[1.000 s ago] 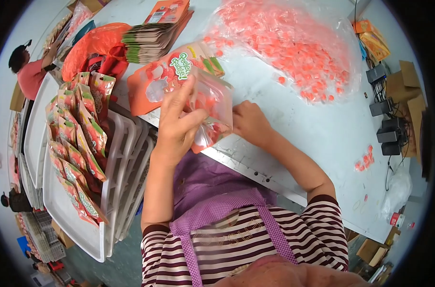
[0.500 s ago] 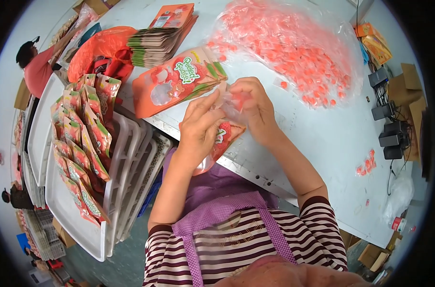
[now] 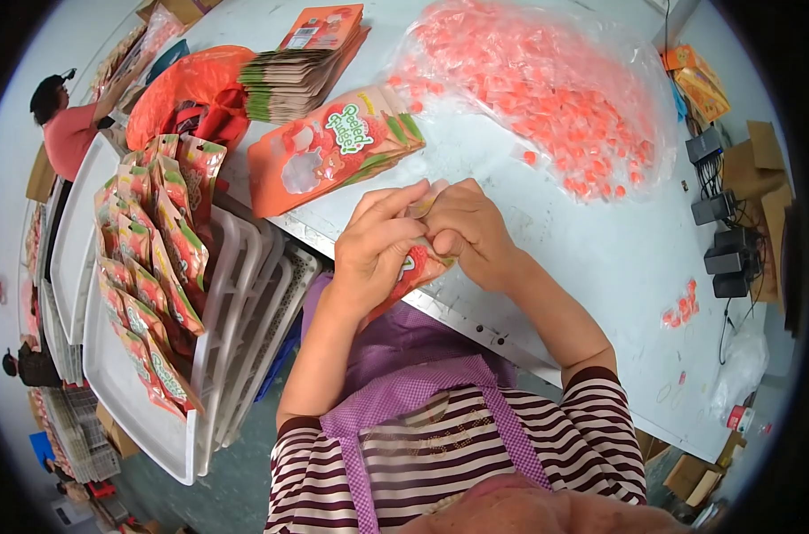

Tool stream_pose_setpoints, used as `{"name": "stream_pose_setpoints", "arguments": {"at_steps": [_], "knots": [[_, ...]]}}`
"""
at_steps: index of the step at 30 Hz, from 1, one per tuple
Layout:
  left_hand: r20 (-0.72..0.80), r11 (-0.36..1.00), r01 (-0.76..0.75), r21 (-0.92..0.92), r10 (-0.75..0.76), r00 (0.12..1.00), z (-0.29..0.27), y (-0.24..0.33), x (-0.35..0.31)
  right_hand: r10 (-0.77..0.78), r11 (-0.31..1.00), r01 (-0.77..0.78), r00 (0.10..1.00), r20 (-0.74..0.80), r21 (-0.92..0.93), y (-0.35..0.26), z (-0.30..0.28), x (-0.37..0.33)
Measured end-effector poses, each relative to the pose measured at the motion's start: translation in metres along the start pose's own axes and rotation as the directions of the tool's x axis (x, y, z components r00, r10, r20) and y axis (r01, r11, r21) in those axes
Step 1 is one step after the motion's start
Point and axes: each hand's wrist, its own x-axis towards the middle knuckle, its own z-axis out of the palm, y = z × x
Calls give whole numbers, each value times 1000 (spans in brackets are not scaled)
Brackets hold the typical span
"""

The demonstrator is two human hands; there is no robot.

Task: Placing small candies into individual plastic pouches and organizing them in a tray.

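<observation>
Close to the table's near edge, a red printed pouch [image 3: 413,270] is held between both of my hands, its lower end hanging over the edge. My left hand [image 3: 378,242] is closed around its left side. My right hand [image 3: 472,230] has its fingers bent and pressed together at the pouch's top. A pale, clear-looking edge [image 3: 428,198] shows between the fingertips of both hands; whether it is the pouch's mouth or a small packet I cannot tell. Just beyond the hands lies a flat stack of similar pouches [image 3: 333,147] with a clear window.
A big clear bag of small red-and-clear packets [image 3: 547,98] lies at the far right. More flat pouches [image 3: 293,80] and a red plastic bag [image 3: 186,84] are at the back left. Filled pouches [image 3: 155,267] stand on stacked white trays [image 3: 150,445]. Black adapters [image 3: 732,258] line the right edge.
The clear packet with something red, seen before between my fingers, is now hidden. Both hands have come lower and closer together over the pouch's top.
</observation>
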Motion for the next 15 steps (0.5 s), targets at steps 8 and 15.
{"name": "stream_pose_setpoints", "arguments": {"at_steps": [8,15], "knots": [[-75,978,-87,-189,74,994,-2,2,-1,-18,999,31,957,-289,38,-22,1,5],[-112,969,-92,-228,68,991,-15,5,-10,-237,924,239,970,43,-299,-46,-7,3]]}}
